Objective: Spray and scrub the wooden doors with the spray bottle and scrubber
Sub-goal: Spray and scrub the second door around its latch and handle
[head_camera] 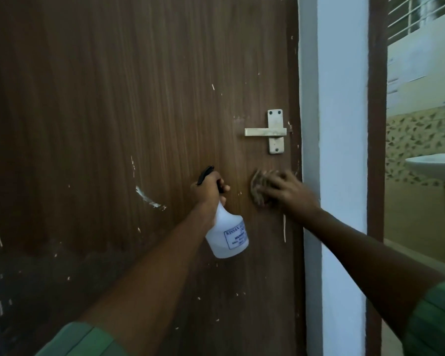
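Dark brown wooden door (139, 124), right edge below the pale metal lever handle (272, 131): right hand (288, 192) presses the brownish scrubber (258, 187); left hand (210, 187) grips the white plastic spray bottle (228, 236), which could slip if loosened.

door (139, 124): top, bottom and left side all run off frame, so no idea of its full shape
scrubber (258, 187): motion-blurred and mostly under the right hand (287, 192), only the left edge pokes out
bottle (228, 233): neck and trigger buried in the left hand (210, 187); label text too small and half turned away to read fully
sink (437, 167): only a slice, cut by the right edge
window (421, 14): corner only, upper right
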The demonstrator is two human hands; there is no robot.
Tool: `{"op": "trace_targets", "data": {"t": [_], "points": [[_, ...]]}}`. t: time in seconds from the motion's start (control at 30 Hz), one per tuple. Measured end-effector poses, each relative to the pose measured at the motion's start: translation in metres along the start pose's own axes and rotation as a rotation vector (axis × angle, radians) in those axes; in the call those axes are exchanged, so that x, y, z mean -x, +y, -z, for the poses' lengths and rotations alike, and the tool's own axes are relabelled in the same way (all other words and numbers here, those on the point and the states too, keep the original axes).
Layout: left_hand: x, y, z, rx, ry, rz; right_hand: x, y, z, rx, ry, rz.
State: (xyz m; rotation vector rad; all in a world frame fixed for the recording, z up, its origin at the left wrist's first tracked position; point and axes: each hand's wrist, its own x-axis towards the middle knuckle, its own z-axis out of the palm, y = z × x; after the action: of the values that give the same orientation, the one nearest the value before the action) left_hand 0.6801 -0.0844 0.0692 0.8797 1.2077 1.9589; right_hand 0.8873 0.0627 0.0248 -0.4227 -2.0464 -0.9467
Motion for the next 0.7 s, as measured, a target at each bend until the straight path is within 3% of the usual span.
{"op": "trace_targets", "data": {"t": [0.1, 0.3, 0.5, 0.6, 0.67, 0.7], "points": [[0.007, -0.019, -0.014, 0.016, 0.015, 0.047, -0.003, -0.011, -0.007, -0.084, 0.156, -0.314], [0.036, -0.087, -0.027, -0.04, 0.113, 0.153, -0.004, -0.003, 0.004, -0.085, 0.083, -0.273], [0.048, -0.093, -0.039, -0.179, -0.049, 0.016, -0.006, -0.03, -0.012, -0.135, 0.262, -0.602], [0.047, -0.085, -0.037, -0.329, -0.12, -0.095, 0.04, -0.061, -0.027, -0.154, 0.166, -0.41], [0.044, -0.079, -0.037, -0.363, -0.171, -0.129, 0.057, -0.049, -0.019, -0.124, 0.028, -0.18], [0.042, -0.077, -0.036, -0.367, -0.183, -0.142, 0.05, -0.034, -0.011, -0.106, 0.004, -0.152]]}}
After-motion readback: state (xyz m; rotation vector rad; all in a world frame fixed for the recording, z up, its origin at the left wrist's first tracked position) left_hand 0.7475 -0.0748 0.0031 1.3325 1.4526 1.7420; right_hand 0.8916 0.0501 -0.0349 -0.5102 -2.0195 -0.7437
